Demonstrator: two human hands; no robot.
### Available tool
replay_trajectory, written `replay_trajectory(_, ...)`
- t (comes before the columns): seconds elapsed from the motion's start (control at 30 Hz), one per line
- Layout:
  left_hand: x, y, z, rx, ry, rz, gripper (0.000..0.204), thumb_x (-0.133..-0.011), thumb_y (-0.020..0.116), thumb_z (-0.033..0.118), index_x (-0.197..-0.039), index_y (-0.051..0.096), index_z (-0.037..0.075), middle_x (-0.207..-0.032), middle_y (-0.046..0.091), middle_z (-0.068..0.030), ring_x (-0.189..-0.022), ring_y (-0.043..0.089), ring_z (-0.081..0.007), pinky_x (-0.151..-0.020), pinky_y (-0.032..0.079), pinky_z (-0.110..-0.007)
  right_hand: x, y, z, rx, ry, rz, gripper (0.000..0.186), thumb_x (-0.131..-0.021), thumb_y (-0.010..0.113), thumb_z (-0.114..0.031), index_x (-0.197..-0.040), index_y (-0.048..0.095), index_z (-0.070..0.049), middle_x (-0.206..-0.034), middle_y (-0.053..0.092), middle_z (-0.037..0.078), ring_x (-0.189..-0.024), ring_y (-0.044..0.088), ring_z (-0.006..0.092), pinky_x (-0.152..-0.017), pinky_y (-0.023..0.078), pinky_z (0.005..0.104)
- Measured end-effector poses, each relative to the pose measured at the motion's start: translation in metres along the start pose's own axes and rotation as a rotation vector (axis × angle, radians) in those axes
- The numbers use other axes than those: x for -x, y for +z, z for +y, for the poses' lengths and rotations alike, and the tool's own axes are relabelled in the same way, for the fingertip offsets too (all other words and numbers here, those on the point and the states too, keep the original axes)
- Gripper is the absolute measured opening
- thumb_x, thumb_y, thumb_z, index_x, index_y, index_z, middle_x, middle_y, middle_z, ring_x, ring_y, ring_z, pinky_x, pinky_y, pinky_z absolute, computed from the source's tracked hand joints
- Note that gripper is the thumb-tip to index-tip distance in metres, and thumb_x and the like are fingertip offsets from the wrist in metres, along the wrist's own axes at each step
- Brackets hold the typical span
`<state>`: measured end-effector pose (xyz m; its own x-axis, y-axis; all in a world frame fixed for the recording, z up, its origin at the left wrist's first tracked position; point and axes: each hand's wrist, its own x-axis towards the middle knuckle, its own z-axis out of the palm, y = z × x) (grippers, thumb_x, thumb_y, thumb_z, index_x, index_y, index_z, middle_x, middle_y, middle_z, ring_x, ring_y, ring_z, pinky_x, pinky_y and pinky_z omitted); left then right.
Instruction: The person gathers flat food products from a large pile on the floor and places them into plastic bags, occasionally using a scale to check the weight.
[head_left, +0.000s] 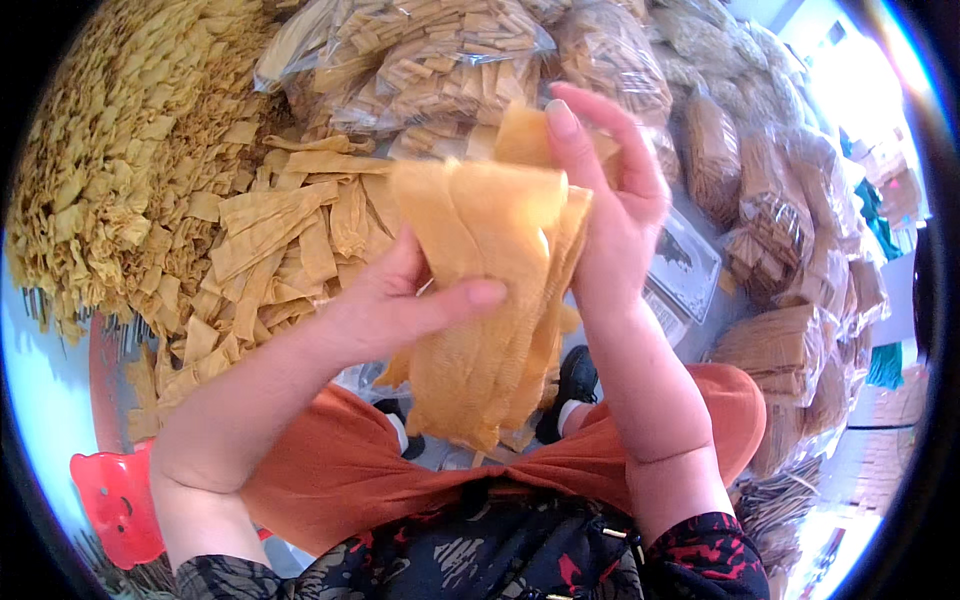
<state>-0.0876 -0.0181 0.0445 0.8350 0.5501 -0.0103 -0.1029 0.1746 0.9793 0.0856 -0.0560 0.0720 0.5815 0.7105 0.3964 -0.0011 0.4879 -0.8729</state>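
A thick bundle of flat, wrinkled yellow strips [490,270], limp and sheet-like, hangs in front of my lap. My left hand [420,300] grips it from the left, thumb across the front and fingers behind. Close against its upper right side is my right hand [615,200], with thumb and index finger raised and curved. Another yellow strip [520,137] passes behind the right thumb, seemingly held in that hand; its other fingers are hidden. Loose strips of the same kind [270,225] lie in a pile beyond my left forearm.
A tall heap of crinkled yellow strips [130,150] fills the left side. Filled clear plastic bags [450,60] stand at the back, with more bags [775,350] along the right. A red plastic stool [115,500] is at lower left. A flat grey-white panel [685,262] lies right of my hands.
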Motion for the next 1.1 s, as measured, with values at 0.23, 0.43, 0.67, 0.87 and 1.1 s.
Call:
replay_trajectory(0.23,-0.002,0.047,-0.082,0.058,0.121,0.344,0.062,-0.089,0.065,0.01,-0.137,0.026,0.007,-0.131,0.047,-0.008,-0.121,0.047,-0.0181,-0.1,0.041,-0.033,0.014,-0.052,0.043,-0.174,0.619,-0.111,0.059,-0.091,0.052,-0.058,-0.11,0.063,-0.003,-0.092,0.061,0.004,-0.078,0.054,0.009,-0.071,0.043,0.0253)
replay_trajectory(0.43,-0.034,0.039,-0.091,0.403,0.304,0.586,0.057,-0.09,0.064,0.012,-0.136,0.03,0.012,-0.13,0.048,-0.0081,-0.117,0.05,-0.0213,-0.097,0.045,-0.035,0.034,-0.104,0.052,0.454,0.573,-0.885,0.105,-0.064,0.084,-0.048,-0.142,0.032,0.0,-0.129,0.054,0.019,-0.123,0.05,0.0268,-0.105,0.037,0.0337)
replay_trajectory(0.67,-0.059,0.053,-0.144,0.457,0.079,0.581,0.071,-0.088,0.066,0.014,-0.142,0.02,0.015,-0.134,0.044,-0.0132,-0.121,0.047,-0.024,-0.099,0.043,-0.039,0.059,-0.153,0.1,0.561,0.659,-0.706,0.101,-0.063,0.086,-0.035,-0.141,0.033,-0.001,-0.13,0.054,0.016,-0.122,0.05,0.0245,-0.105,0.037,0.0332)
replay_trajectory(0.87,-0.078,0.045,-0.183,0.324,-0.317,0.464,0.07,-0.089,0.066,0.027,-0.146,0.028,0.019,-0.138,0.044,-0.009,-0.125,0.045,-0.0208,-0.101,0.04,-0.036,0.038,-0.209,0.093,0.189,0.861,-0.45,0.084,-0.066,0.084,-0.01,-0.137,0.039,-0.002,-0.127,0.055,0.008,-0.116,0.052,0.0179,-0.102,0.037,0.0322)
replay_trajectory(1.1,-0.05,0.06,-0.286,-0.888,-0.269,-0.002,0.051,-0.081,0.066,0.016,-0.13,0.054,0.017,-0.119,0.055,-0.0131,-0.097,0.06,-0.0267,-0.082,0.05,-0.037,-0.005,-0.289,0.082,0.711,0.846,-0.55,0.082,-0.064,0.085,-0.016,-0.134,0.044,-0.006,-0.116,0.062,0.011,-0.109,0.056,0.0198,-0.097,0.041,0.0332)
